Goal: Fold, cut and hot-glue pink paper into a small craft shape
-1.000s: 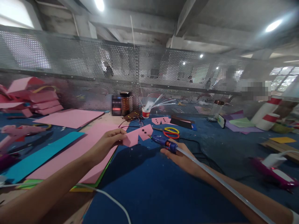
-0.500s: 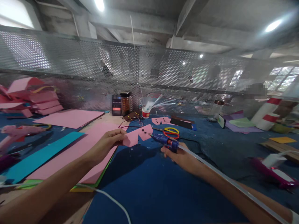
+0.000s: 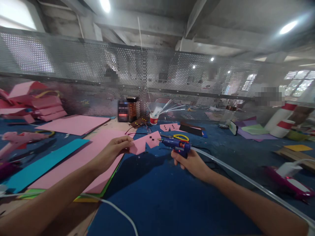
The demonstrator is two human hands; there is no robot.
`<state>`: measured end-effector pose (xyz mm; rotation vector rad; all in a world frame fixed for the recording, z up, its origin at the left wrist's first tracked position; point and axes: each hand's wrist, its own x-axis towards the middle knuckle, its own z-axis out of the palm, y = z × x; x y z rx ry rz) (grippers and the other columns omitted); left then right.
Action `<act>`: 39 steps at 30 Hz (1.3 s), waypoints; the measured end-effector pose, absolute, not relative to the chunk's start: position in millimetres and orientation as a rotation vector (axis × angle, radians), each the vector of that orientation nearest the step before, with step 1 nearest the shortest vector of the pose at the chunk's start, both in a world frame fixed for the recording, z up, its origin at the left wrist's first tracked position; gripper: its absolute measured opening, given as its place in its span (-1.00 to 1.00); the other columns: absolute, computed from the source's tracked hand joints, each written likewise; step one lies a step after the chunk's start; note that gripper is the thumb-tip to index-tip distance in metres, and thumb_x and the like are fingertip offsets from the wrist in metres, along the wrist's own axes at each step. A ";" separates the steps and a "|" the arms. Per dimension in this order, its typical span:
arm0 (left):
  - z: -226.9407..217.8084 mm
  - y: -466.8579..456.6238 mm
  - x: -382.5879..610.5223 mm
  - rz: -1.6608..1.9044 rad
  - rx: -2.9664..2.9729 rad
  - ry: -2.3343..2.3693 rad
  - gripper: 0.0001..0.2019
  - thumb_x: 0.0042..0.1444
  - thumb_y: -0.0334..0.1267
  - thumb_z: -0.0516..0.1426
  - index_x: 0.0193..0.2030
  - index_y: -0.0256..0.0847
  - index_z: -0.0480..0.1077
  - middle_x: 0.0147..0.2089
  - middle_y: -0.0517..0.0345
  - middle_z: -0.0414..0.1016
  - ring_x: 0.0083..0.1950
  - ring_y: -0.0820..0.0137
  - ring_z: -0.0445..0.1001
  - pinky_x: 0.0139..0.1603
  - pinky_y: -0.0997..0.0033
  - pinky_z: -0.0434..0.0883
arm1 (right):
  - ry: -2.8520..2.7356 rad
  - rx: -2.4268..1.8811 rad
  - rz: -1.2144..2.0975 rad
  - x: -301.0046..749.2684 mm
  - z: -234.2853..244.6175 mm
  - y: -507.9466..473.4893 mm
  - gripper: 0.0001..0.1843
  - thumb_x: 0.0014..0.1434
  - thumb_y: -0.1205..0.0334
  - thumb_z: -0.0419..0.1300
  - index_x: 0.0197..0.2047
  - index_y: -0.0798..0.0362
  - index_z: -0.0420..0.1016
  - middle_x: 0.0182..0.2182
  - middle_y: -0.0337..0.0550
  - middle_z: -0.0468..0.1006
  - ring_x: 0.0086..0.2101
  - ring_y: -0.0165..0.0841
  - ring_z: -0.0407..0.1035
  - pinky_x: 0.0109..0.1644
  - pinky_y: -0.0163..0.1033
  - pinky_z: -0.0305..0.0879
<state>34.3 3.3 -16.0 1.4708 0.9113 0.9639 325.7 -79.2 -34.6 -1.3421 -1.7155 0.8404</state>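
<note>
My left hand point(image 3: 115, 151) pinches a pink foam cut-out point(image 3: 144, 142) with small black squares on it and holds it above the blue table. My right hand point(image 3: 190, 162) grips a blue hot glue gun point(image 3: 175, 144). The gun's nozzle points left and sits just at the cut-out's right edge. A long clear glue stick point(image 3: 246, 182) trails from the back of the gun toward the lower right.
Pink and teal foam sheets point(image 3: 73, 154) lie at the left, with a stack of pink pieces point(image 3: 36, 101) behind. Yellow and red scissors point(image 3: 180, 138), a small cup point(image 3: 154, 118) and dark jars point(image 3: 131, 108) stand before a perforated metal screen point(image 3: 157, 78). A pink glue gun point(image 3: 290, 183) lies at the right.
My right hand has lifted and turned the glue gun so it lies more level, nozzle closer to the cut-out's edge. The left hand and cut-out have stayed still.
</note>
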 end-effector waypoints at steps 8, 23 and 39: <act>-17.9 6.5 30.9 1.000 1.421 0.915 -0.82 0.07 -0.16 0.24 -0.45 -0.20 0.43 -0.40 0.21 0.40 -0.30 0.41 0.35 -0.25 0.47 0.34 | -1.734 -1.235 0.970 327.5 -34.0 -75.1 -0.61 0.30 -0.06 0.13 -0.39 0.09 0.41 -0.54 -0.27 0.48 -0.62 -0.55 0.23 -0.46 -0.38 0.21; -22.9 43.7 5.8 1.345 0.947 0.975 -0.81 -0.14 -0.29 0.32 -0.39 -0.28 0.43 -0.42 0.24 0.45 -0.41 0.52 0.40 -0.40 0.55 0.38 | -1.860 -1.341 1.032 322.0 -41.9 -56.3 -0.60 0.29 -0.06 0.13 -0.40 0.10 0.42 -0.52 -0.24 0.48 -0.62 -0.55 0.22 -0.48 -0.40 0.18; -19.8 60.0 -13.5 1.458 0.909 1.057 -0.83 -0.16 -0.35 0.28 -0.42 -0.28 0.37 -0.47 0.24 0.42 -0.42 0.52 0.35 -0.40 0.53 0.31 | -1.938 -1.514 1.022 301.2 -49.9 -15.3 -0.63 0.26 -0.06 0.20 -0.11 0.10 0.40 -0.51 -0.23 0.52 -0.64 -0.53 0.30 -0.64 -0.47 0.17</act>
